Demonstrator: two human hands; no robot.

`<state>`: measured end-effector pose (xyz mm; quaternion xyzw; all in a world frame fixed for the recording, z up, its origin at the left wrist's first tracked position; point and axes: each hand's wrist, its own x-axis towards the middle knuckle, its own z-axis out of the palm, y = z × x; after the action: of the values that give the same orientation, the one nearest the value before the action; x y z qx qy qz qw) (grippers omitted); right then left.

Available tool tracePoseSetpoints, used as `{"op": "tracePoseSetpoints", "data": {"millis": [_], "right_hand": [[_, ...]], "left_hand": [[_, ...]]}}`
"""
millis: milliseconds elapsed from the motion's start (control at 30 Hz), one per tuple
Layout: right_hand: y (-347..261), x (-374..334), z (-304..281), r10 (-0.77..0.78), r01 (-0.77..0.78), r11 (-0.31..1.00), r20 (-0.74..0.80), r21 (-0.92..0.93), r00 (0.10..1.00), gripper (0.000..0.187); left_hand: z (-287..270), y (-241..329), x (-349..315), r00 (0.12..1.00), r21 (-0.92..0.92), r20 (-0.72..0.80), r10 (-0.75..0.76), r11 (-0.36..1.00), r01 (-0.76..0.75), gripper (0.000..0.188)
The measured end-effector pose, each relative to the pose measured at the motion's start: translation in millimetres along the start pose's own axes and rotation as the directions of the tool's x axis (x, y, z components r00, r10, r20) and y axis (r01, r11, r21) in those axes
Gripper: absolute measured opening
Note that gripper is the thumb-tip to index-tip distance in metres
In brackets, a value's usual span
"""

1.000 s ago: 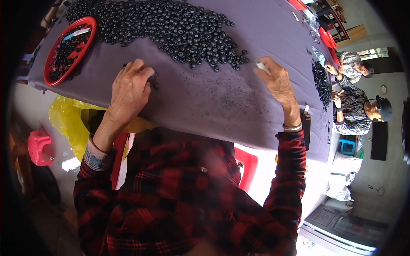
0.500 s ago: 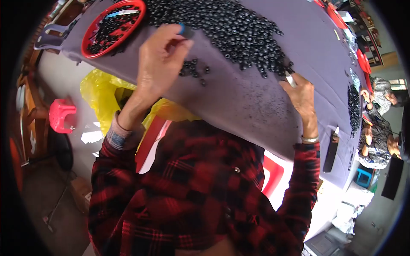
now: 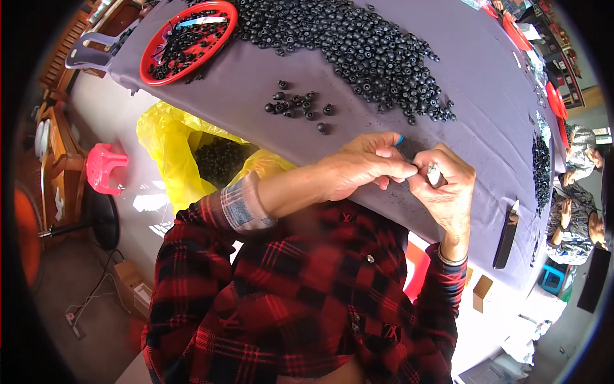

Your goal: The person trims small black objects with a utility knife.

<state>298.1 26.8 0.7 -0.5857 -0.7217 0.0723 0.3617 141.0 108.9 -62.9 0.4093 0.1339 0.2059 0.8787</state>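
My left hand (image 3: 368, 163), with blue wrapping on one fingertip, meets my right hand (image 3: 446, 182) above the front of the table. Its fingers are pinched together, and whatever lies between them is hidden. A small tool with a whitish handle (image 3: 434, 174) is gripped in my right fist, its working end out of sight. Beyond both hands spreads a big pile of small round black bead-like pieces (image 3: 358, 54), some showing a pale ring. A loose group of the same pieces (image 3: 294, 105) sits apart, to the left of my hands.
A red basin (image 3: 146, 72) at the far left holds dark bits and a blue-white tool. Below the table edge hangs a yellow bag (image 3: 167, 137) with dark pieces inside. A black-handled knife (image 3: 506, 240) lies at right. Two people (image 3: 569, 221) work farther right; a pink stool (image 3: 105, 168) stands left.
My left hand has moved right and down from beside the loose group to my right hand. My right hand has drawn back from the pile's edge toward me.
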Motion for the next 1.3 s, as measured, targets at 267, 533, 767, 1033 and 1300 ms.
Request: {"op": "tracePoseSetpoints", "data": {"millis": [267,533,767,1033,1300], "right_hand": [[-1,8,21,0.017,-0.014,0.995,-0.032,0.095,0.999,0.019],[6,1,22,0.079,-0.089,0.835,0.041,0.542,0.996,0.026],[0,-2,23,0.059,-0.034,0.932,-0.059,0.361,0.997,0.022],[-3,2,24,0.191,-0.215,0.634,0.12,0.743,0.974,0.011],[-5,-8,10,0.19,-0.192,0.944,0.034,0.27,0.981,0.03]], "left_hand": [[-16,16,-9,0.997,-0.141,0.051,-0.052,0.988,0.059,0.019],[-21,21,-8,0.985,-0.06,0.169,0.021,0.998,-0.011,0.021],[-26,13,-3,0.981,-0.097,0.188,0.05,0.995,-0.032,0.035],[-26,13,-3,0.982,-0.167,0.182,0.043,0.986,-0.012,0.035],[-20,16,-4,0.987,-0.224,0.111,0.117,0.971,-0.09,0.018]]}}
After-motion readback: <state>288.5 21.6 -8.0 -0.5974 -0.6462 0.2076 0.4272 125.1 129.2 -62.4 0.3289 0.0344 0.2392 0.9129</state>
